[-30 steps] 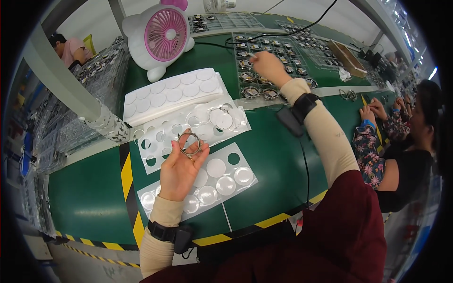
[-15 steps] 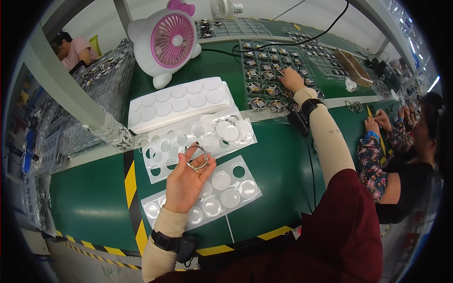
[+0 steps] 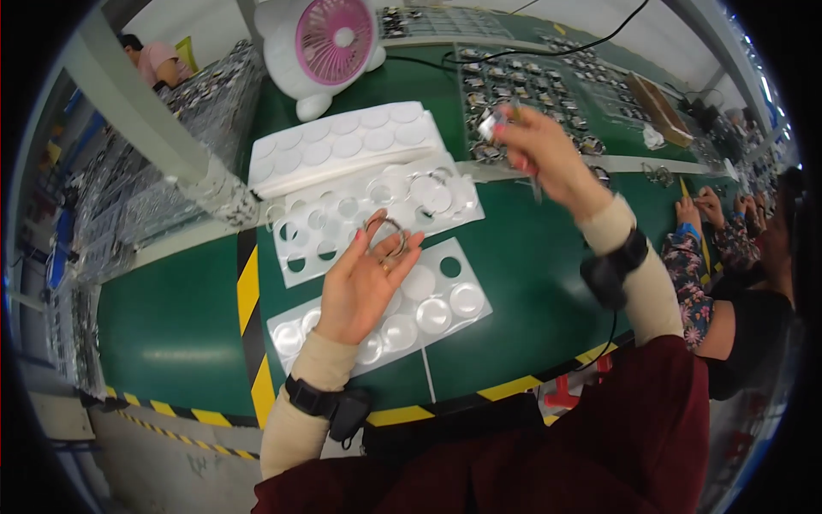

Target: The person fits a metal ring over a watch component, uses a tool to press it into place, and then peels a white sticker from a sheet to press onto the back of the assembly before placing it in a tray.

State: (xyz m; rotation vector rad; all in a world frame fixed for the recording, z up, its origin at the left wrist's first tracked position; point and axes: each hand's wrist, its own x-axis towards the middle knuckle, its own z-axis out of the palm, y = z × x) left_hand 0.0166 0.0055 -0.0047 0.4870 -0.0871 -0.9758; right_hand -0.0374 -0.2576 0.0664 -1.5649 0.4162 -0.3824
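My left hand (image 3: 355, 295) is raised over the disc sheets, palm up, with its fingers curled round a thin metal ring (image 3: 402, 236). My right hand (image 3: 552, 158) is in the air in front of the clear parts tray (image 3: 469, 101). Between its fingertips is a small silvery part (image 3: 488, 127), blurred by motion. A thin tool also runs through that hand, its kind unclear. Below my left hand lies a translucent sheet (image 3: 470, 276) of round clear discs with one open hole. A second sheet (image 3: 471, 208), with several holes and loose discs, lies behind it.
A stack of white sheets with round cut-outs (image 3: 342, 141) stands below a white and pink fan (image 3: 338, 41). Stacked clear trays (image 3: 201, 128) fill the left beyond a metal post (image 3: 141, 103). A co-worker's hands (image 3: 698, 208) are at the right. A black cable (image 3: 548, 56) crosses the back.
My right hand has drawn back from the parts tray toward me, now with a small silvery part in its fingertips. My left hand still holds the ring. The whole view has shifted slightly.
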